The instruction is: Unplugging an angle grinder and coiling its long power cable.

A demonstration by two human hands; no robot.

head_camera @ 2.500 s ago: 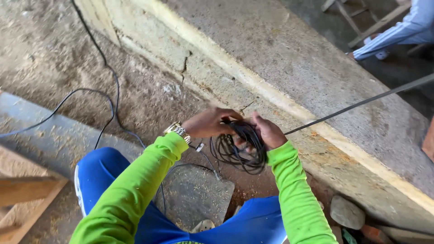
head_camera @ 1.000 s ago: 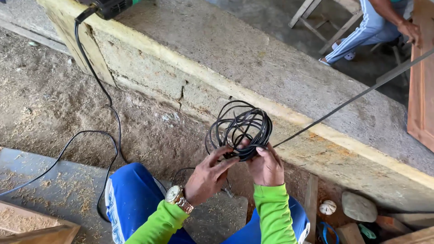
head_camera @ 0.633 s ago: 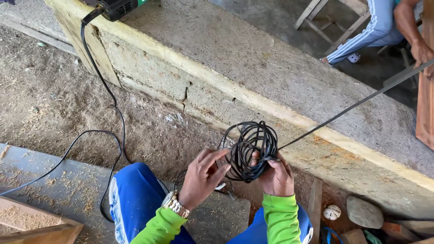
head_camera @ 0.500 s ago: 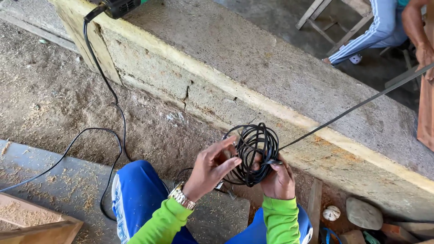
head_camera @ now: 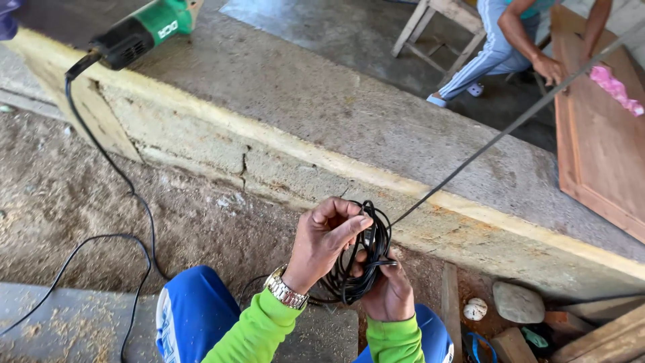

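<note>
A coil of black cable (head_camera: 359,265) hangs between my two hands in front of my knees. My right hand (head_camera: 388,292) grips the coil from below. My left hand (head_camera: 324,236), with a metal wristwatch on the wrist, pinches the top of the coil with fingers curled over it. One strand of the cable (head_camera: 497,138) runs taut from the coil up to the right, across the concrete ledge (head_camera: 349,101). I wear lime-green sleeves and blue trousers.
A green and black power tool (head_camera: 138,33) lies on the ledge at top left, its black cord (head_camera: 114,202) trailing down over the dirt floor. Another person (head_camera: 517,40) sits beyond the ledge beside a wooden panel (head_camera: 601,141). Stones and wood scraps lie at bottom right.
My view has tilted up, bringing the power tool and the seated person more into sight. The coil has dropped lower, and my left hand has closed over its top.
</note>
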